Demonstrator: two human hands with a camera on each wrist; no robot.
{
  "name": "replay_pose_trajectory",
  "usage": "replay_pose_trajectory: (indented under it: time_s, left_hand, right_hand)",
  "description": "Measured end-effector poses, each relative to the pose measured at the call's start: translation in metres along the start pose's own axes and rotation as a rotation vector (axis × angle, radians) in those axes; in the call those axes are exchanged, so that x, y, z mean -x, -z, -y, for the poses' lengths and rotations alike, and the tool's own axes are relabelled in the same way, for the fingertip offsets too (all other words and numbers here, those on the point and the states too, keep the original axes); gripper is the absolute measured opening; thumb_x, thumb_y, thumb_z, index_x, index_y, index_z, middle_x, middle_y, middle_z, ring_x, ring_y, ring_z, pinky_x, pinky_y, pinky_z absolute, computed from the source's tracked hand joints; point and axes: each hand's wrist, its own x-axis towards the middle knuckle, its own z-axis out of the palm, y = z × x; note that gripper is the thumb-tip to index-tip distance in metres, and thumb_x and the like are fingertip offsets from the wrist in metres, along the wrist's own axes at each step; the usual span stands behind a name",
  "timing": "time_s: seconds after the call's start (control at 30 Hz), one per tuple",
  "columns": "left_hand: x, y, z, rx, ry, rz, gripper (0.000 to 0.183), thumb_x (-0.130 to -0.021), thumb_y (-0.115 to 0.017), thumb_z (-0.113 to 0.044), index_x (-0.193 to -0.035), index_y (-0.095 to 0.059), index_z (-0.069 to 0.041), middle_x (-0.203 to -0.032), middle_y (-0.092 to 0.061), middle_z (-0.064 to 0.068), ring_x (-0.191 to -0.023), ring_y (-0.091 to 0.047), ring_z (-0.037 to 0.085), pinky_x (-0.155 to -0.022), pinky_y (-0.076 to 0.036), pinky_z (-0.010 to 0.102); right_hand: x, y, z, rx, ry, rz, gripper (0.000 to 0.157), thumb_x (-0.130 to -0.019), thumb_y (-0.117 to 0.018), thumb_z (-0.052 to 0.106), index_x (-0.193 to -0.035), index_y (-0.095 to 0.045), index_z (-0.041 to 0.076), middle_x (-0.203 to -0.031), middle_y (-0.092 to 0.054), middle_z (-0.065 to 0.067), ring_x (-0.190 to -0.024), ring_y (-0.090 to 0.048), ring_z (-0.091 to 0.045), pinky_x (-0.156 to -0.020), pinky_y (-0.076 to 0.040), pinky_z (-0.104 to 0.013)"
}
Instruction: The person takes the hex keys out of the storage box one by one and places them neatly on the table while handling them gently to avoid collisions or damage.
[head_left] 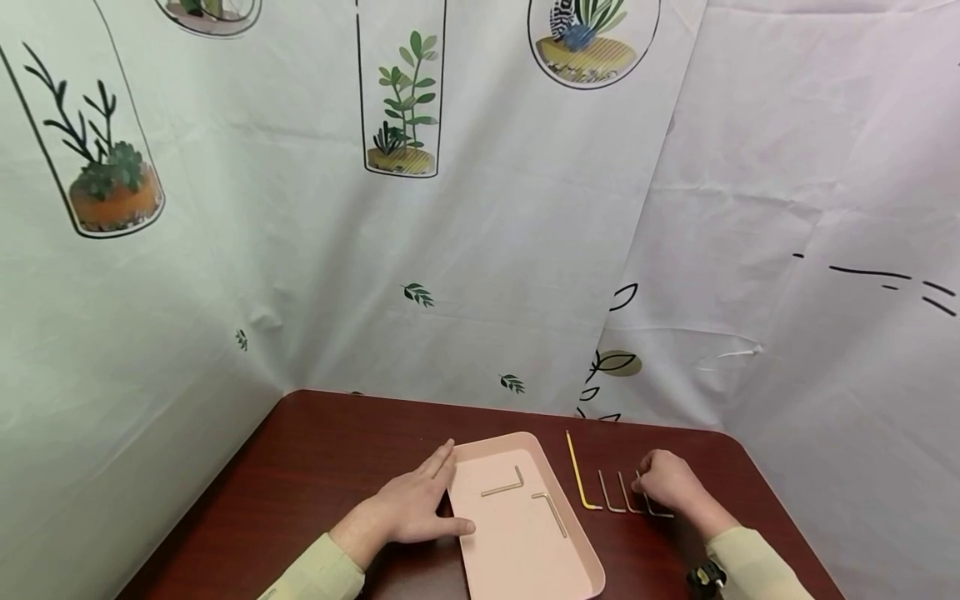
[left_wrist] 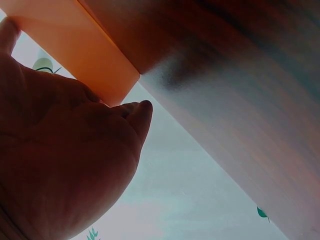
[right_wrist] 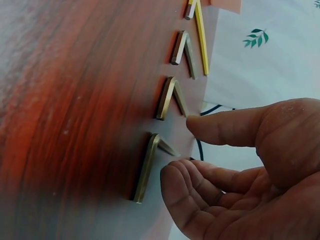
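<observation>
Containing two hex keys (head_left: 554, 512), the tray (head_left: 517, 571) is touched by the left hand (head_left: 414, 503), thumb spread; right hand (head_left: 670, 482), thumb parted from fingers.

Soft, even light fills the head view, the curtain (head_left: 495, 233) beyond the fingers (head_left: 437, 462) pale, lightly shaded along its folds. The left wrist view is backlit: the left hand (left_wrist: 65, 155) is nearly a silhouette, and the table (left_wrist: 240, 95) right of its fingertips carries blur and milky glare. In the right wrist view, the hex keys (right_wrist: 147, 169) near the right hand (right_wrist: 270, 165) look crisp, while the table left of its fingers shows a glossy sheen.
</observation>
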Motion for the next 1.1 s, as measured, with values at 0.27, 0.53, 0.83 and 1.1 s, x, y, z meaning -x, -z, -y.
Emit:
replay_pose_trajectory:
  time_s: [0.27,0.53,0.83,1.1]
  left_hand:
    - [0.000,0.000,0.000,0.000,-0.002,0.005,0.117,-0.086,-0.049,-0.084,-0.163,-0.017,-0.002,-0.171,-0.008,0.013,-0.154,-0.025,0.025,-0.099,-0.050,0.046]
    - [0.000,-0.001,0.001,-0.001,-0.003,0.002,0.117,-0.086,-0.048,-0.085,-0.163,-0.017,-0.002,-0.172,-0.007,0.012,-0.153,-0.026,0.024,-0.099,-0.050,0.046]
    - [-0.001,-0.002,0.001,0.003,-0.001,0.004,0.118,-0.086,-0.048,-0.085,-0.163,-0.016,-0.002,-0.172,-0.007,0.012,-0.153,-0.026,0.024,-0.100,-0.049,0.046]
    - [-0.001,-0.003,0.002,0.004,0.000,0.004,0.118,-0.086,-0.048,-0.085,-0.164,-0.016,-0.002,-0.172,-0.006,0.012,-0.153,-0.026,0.024,-0.099,-0.050,0.046]
  right_hand:
    - [-0.003,0.002,0.009,-0.002,0.008,-0.063,0.040,-0.085,-0.079,0.019,-0.111,-0.065,-0.007,-0.088,-0.063,-0.006,-0.076,-0.057,-0.019,-0.069,-0.049,-0.040]
    - [-0.004,0.001,0.021,-0.123,0.037,-0.108,0.045,-0.090,-0.078,0.026,-0.121,-0.064,-0.003,-0.094,-0.064,-0.004,-0.080,-0.058,-0.017,-0.069,-0.047,-0.034]
    - [-0.005,0.000,0.025,-0.241,0.137,-0.170,0.050,-0.090,-0.080,0.037,-0.127,-0.064,0.008,-0.105,-0.067,-0.006,-0.092,-0.061,-0.018,-0.077,-0.051,-0.030]
    - [-0.002,0.000,0.034,-0.354,0.264,-0.223,0.051,-0.089,-0.081,0.037,-0.129,-0.064,0.011,-0.108,-0.067,-0.005,-0.091,-0.063,-0.012,-0.078,-0.052,-0.025]
